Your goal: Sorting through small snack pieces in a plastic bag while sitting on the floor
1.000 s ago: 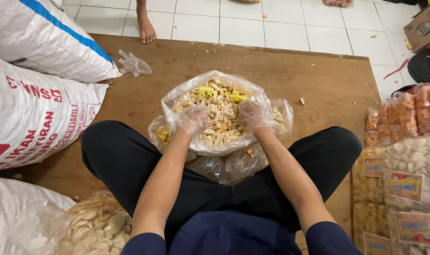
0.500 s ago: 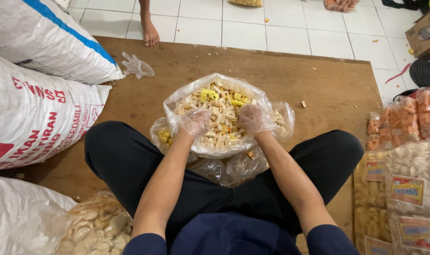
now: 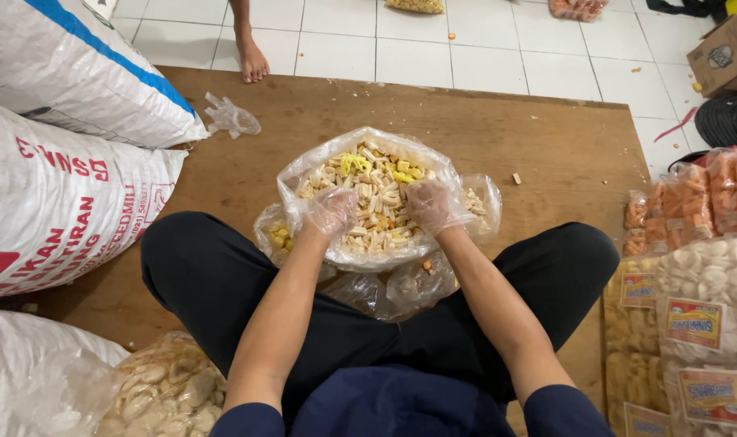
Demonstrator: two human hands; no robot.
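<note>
A large clear plastic bag [image 3: 304,174] lies open on the wooden board between my knees, full of pale stick-shaped crackers [image 3: 381,198] with a few yellow pieces on top. Both my hands wear thin clear plastic gloves. My left hand [image 3: 330,212] is curled inside the bag at its near left, fingers in the crackers. My right hand [image 3: 430,206] is curled at the near right, also among the crackers. Whether either hand grips snacks is hidden by the curled fingers. More clear bags [image 3: 401,283] with a few crackers lie under and beside the big one.
Big white woven sacks [image 3: 69,194] stand at the left. A clear bag of round pale chips [image 3: 162,388] lies by my left thigh. Packed snack bags [image 3: 700,275] pile up at the right. A spare plastic glove [image 3: 231,117], a person's bare foot [image 3: 251,57] and a cardboard box [image 3: 720,53] lie beyond.
My hands have stayed inside the bag with only small shifts. The view has tilted slightly, so everything sits a little lower in the frame.
</note>
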